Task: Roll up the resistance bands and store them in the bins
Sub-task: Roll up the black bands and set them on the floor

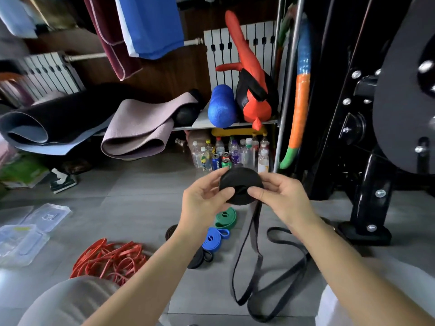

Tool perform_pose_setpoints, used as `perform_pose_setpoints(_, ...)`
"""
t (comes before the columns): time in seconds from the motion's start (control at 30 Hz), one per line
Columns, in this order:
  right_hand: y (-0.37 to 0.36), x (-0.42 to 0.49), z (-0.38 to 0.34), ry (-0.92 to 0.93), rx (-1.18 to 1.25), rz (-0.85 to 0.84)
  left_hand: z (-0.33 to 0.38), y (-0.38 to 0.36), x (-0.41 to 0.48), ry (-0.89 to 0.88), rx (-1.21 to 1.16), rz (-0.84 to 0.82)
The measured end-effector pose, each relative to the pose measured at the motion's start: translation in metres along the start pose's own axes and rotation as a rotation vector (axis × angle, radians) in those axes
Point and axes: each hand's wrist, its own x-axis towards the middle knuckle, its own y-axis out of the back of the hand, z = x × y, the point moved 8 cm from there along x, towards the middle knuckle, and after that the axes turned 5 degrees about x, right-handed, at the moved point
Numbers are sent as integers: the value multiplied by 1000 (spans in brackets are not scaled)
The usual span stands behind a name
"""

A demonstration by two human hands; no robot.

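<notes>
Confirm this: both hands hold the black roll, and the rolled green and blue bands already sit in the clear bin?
Wrong on one point: the head view shows the green band and blue band lying on the floor, outside the clear bin. The left hand and right hand do hold the black roll.

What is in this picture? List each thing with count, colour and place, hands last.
black band: one, black, part-rolled, held mid-air, tail hanging to floor
green band: one, green, coiled, floor below the roll
blue band: one, blue, floor beside green band
small black bands: count unclear, black, floor by blue band
red bands: tangled heap, orange-red, floor left
clear bins: about two, transparent, floor far left
mats: two, black-blue and mauve, left shelf
foam roller: one, blue, shelf centre
bottles and cans: many, mixed, under shelf
left hand: one, pinches roll's left side
right hand: one, pinches roll's right side
</notes>
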Motion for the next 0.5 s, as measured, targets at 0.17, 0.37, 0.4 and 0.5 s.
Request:
perform_pose_setpoints(0.17,3,4,7,0,-331,-83,11,-17,11,-238,855,-235)
perform_pose_setpoints(0.37,2,8,5,-25,-164,-107,25,-30,19,-426,994,-365)
perform_pose_setpoints(0.4,5,10,3,-21,-126,-92,27,-25,22,-387,910,-304)
perform_pose_setpoints(0.5,12,13,-5,11,-99,-57,28,-14,26,-303,657,-138)
